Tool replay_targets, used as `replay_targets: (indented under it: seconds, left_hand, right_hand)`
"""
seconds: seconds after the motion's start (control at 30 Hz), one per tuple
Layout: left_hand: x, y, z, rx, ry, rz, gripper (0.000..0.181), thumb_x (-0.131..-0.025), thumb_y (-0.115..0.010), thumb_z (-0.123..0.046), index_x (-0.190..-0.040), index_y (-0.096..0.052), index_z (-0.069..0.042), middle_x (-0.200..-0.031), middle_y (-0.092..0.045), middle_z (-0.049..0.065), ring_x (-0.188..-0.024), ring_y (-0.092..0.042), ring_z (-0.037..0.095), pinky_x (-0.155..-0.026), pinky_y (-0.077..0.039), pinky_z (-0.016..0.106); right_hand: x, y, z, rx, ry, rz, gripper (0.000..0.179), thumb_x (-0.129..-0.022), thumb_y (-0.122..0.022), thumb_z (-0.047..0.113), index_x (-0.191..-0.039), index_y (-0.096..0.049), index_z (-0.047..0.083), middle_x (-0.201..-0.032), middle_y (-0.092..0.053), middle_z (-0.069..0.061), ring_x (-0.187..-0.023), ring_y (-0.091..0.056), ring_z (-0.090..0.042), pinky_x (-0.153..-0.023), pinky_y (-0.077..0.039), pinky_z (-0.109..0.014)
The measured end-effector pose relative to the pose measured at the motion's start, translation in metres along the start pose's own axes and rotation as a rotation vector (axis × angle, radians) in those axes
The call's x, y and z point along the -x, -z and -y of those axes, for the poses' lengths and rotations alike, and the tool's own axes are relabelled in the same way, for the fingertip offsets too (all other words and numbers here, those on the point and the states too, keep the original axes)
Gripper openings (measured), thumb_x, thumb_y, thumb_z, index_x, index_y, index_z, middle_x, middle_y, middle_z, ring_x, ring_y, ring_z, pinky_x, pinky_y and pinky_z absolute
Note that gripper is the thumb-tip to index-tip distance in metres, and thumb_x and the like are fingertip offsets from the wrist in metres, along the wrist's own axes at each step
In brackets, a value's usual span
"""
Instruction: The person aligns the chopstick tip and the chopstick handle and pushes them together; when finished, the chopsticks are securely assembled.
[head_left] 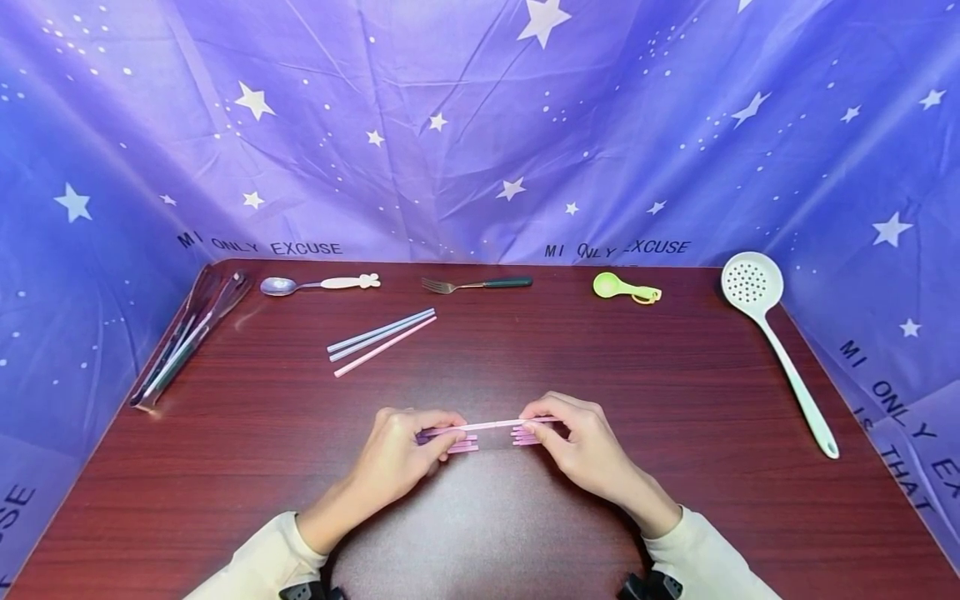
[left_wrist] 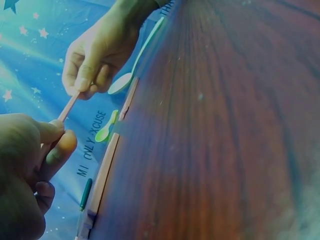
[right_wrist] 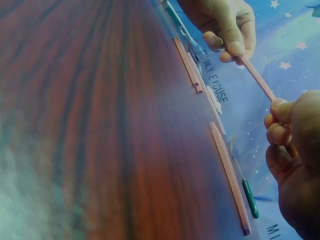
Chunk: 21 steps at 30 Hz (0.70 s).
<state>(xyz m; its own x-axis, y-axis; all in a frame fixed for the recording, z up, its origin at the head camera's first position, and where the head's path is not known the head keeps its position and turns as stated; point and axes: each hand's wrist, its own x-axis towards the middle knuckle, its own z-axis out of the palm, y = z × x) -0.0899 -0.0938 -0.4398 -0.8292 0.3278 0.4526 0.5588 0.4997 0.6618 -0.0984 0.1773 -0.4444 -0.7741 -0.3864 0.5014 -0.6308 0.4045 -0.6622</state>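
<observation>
My left hand point(head_left: 401, 450) and right hand point(head_left: 588, 437) face each other over the middle of the table. A pale pink straw point(head_left: 480, 427) runs between them, its left part pinched by the left thumb and fingers and its right part by the right. A fine seam crosses it midway, plain in the right wrist view on the straw point(right_wrist: 256, 76). Lower, several pink straw pieces point(head_left: 467, 448) lie on the table by the left hand, partly hidden by it. A matching group of pink pieces point(head_left: 525, 442) lies under the right fingers.
Beyond the hands lie two blue straws point(head_left: 382, 330) and a pink straw point(head_left: 384, 347). Along the back are a spoon point(head_left: 281, 287), a fork point(head_left: 506, 282) and green measuring spoons point(head_left: 609, 285). A clear pouch point(head_left: 187, 342) lies left, a white skimmer point(head_left: 795, 383) right. Starry cloth point(head_left: 450, 192) encloses the table.
</observation>
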Motion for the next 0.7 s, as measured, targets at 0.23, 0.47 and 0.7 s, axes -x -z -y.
replay_targets:
  seconds: [0.23,0.47,0.7]
  left_hand:
    - [0.0023,-0.0034,-0.0013,-0.037,0.013,-0.022,0.008,-0.085,-0.084,-0.018,-0.088,-0.081,-0.025,-0.054,-0.063,-0.016,-0.055,-0.047,-0.019,-0.082,-0.058,0.049]
    - [0.0024,-0.0093,-0.0035,0.097,0.063,-0.007,0.006,-0.087,-0.083,-0.014,-0.09,-0.08,-0.019,-0.059,-0.067,-0.012,-0.051,-0.055,-0.009,-0.047,-0.04,0.01]
    - [0.0018,-0.0007,0.0003,0.091,0.082,0.009,0.007,-0.086,-0.084,-0.014,-0.09,-0.079,-0.018,-0.062,-0.07,-0.01,-0.052,-0.055,-0.01,-0.046,-0.041,0.011]
  right_hand:
    - [0.0007,-0.0002,-0.0014,-0.002,0.023,0.005,0.016,-0.089,-0.076,0.0,-0.095,-0.073,0.015,-0.084,-0.069,0.007,-0.074,-0.058,-0.003,-0.067,-0.045,-0.014]
    - [0.0007,0.0043,-0.004,-0.006,0.008,0.003,0.017,-0.088,-0.078,0.0,-0.095,-0.074,0.015,-0.085,-0.068,0.008,-0.074,-0.059,-0.003,-0.067,-0.046,-0.014]
    - [-0.001,0.0077,-0.0069,-0.014,0.0,0.006,0.014,-0.089,-0.078,0.002,-0.095,-0.075,0.014,-0.086,-0.069,0.008,-0.076,-0.06,-0.004,-0.068,-0.047,-0.018]
